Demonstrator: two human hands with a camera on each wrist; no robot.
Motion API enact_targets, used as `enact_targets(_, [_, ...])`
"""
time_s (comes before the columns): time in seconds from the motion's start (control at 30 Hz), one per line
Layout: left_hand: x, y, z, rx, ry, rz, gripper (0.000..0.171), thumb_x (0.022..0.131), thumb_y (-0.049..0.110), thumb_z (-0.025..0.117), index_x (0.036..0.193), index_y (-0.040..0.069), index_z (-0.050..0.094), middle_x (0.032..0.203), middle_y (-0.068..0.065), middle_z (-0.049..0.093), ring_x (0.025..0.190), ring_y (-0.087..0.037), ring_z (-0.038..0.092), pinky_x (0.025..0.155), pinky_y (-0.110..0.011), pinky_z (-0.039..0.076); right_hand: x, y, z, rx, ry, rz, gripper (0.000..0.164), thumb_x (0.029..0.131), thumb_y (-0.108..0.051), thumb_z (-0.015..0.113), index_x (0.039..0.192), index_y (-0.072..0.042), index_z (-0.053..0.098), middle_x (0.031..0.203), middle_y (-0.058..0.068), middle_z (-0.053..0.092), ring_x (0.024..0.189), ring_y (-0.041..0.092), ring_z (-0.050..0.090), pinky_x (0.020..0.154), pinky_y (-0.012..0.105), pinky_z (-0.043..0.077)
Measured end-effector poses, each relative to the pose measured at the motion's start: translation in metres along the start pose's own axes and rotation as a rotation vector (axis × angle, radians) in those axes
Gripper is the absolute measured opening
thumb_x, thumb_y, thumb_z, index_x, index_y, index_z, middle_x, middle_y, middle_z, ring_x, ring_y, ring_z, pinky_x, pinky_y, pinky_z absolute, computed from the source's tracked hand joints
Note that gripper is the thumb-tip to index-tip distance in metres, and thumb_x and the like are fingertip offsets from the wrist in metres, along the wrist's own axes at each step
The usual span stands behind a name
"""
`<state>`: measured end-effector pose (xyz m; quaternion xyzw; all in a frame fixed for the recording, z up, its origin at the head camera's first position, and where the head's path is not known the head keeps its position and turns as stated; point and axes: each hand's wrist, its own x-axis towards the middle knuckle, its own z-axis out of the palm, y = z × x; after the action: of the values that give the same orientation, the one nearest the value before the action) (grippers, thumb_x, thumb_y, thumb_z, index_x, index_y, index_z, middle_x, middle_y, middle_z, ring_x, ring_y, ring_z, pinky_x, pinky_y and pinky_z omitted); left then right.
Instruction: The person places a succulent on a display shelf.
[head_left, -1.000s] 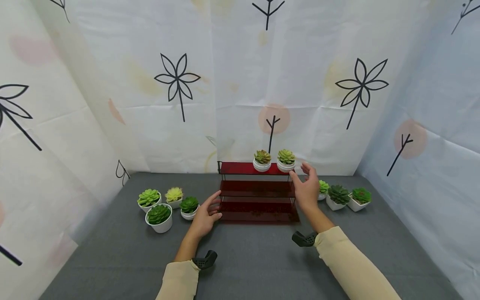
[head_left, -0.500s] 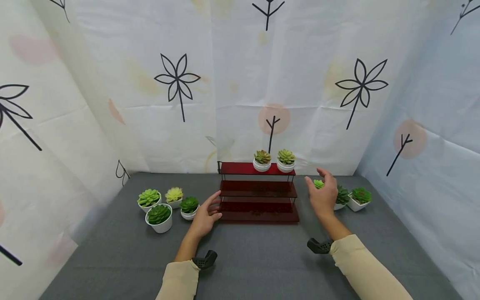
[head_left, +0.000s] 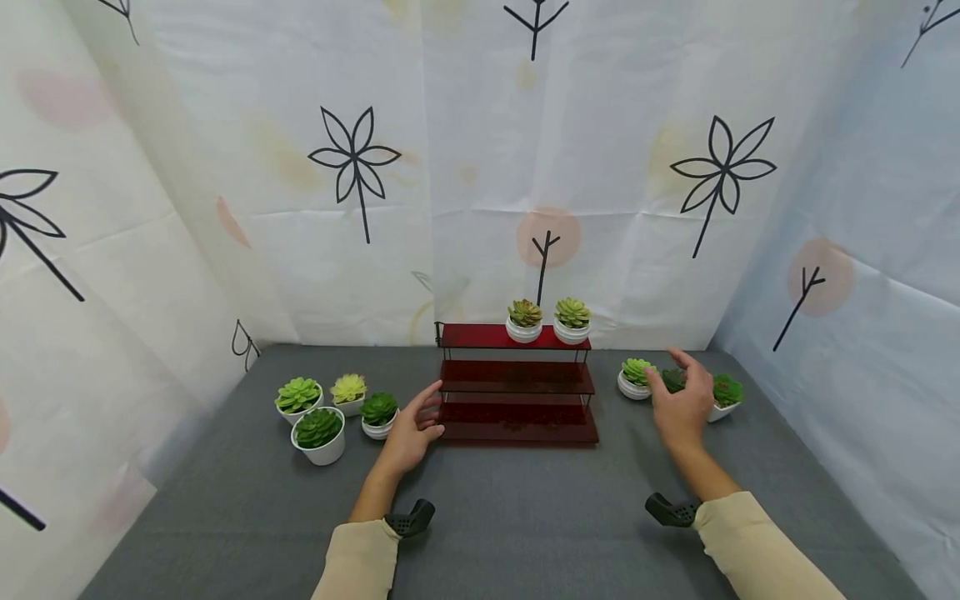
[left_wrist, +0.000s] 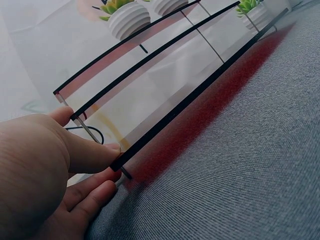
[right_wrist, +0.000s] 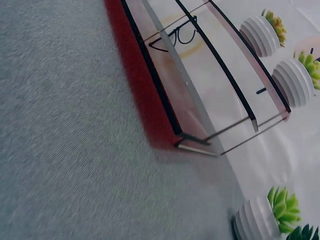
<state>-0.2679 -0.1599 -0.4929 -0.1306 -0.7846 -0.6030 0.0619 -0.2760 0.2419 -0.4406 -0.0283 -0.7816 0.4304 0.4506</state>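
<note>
A tiered rack with dark red translucent shelves stands at the back of the table. Two succulents in ribbed white pots, one reddish-green and one pale green, sit on its top tier. My left hand holds the rack's left end; in the left wrist view the thumb lies on the lowest shelf's corner, fingers beside the leg. My right hand is right of the rack, fingers spread, holding nothing, partly hiding a dark green succulent. A bright green succulent is just left of it.
Another succulent stands right of my right hand. Several potted succulents cluster left of the rack, including one in a round white pot and one close to my left hand. Patterned cloth walls the grey table.
My right hand has moved right, away from the rack's right end and across to the succulents there, uncovering the bright green one. My left hand and the rack have stayed put.
</note>
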Motion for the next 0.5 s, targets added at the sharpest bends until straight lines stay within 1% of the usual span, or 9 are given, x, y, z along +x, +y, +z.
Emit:
enact_targets(0.17, [0.0,-0.003,0.0,0.001,-0.009,0.017,0.074,0.084,-0.018,0.062,0.149,0.012,0.041,0.134,-0.025,0.051,0.118,-0.04,0.054,0.098,-0.054,0.042,-0.006,0.006,-0.013,-0.005,0.02,0.047,0.041,0.086,-0.004,0.074,0.124,0.004,0.06,0.119,0.022,0.059,0.11,0.038,0.05,0.09,0.05,0.038])
enact_targets(0.27, [0.0,-0.004,0.001,-0.002,-0.009,0.01,0.074,0.085,-0.018,0.062,0.149,0.014,0.042,0.134,-0.024,0.052,0.118,-0.039,0.054,0.098,-0.054,0.042,-0.01,0.009,-0.02,0.001,0.036,0.084,0.039,0.087,-0.005,0.073,0.123,0.004,0.06,0.118,0.022,0.059,0.109,0.035,0.051,0.09,0.045,0.039])
enact_targets(0.33, [0.0,-0.003,0.001,-0.004,-0.006,0.002,0.074,0.085,-0.018,0.062,0.148,0.015,0.043,0.134,-0.023,0.052,0.118,-0.038,0.054,0.099,-0.053,0.042,-0.011,0.012,-0.024,-0.003,0.05,0.114,0.038,0.088,-0.006,0.072,0.123,0.004,0.06,0.117,0.02,0.06,0.107,0.03,0.052,0.089,0.038,0.039])
enact_targets(0.43, [0.0,-0.003,0.0,-0.003,-0.004,-0.002,0.074,0.085,-0.017,0.063,0.148,0.016,0.043,0.134,-0.022,0.052,0.118,-0.038,0.054,0.099,-0.053,0.042,-0.013,0.016,-0.029,0.012,0.075,0.176,0.037,0.089,-0.007,0.071,0.123,0.004,0.06,0.114,0.016,0.061,0.104,0.014,0.052,0.086,0.026,0.038])
enact_targets(0.5, [0.0,-0.003,-0.001,-0.004,-0.002,-0.005,0.074,0.085,-0.017,0.063,0.148,0.016,0.043,0.134,-0.021,0.053,0.118,-0.038,0.054,0.099,-0.053,0.042,-0.013,0.02,-0.031,0.025,0.094,0.224,0.037,0.089,-0.008,0.07,0.122,0.004,0.061,0.111,0.011,0.062,0.098,0.004,0.051,0.083,0.021,0.037])
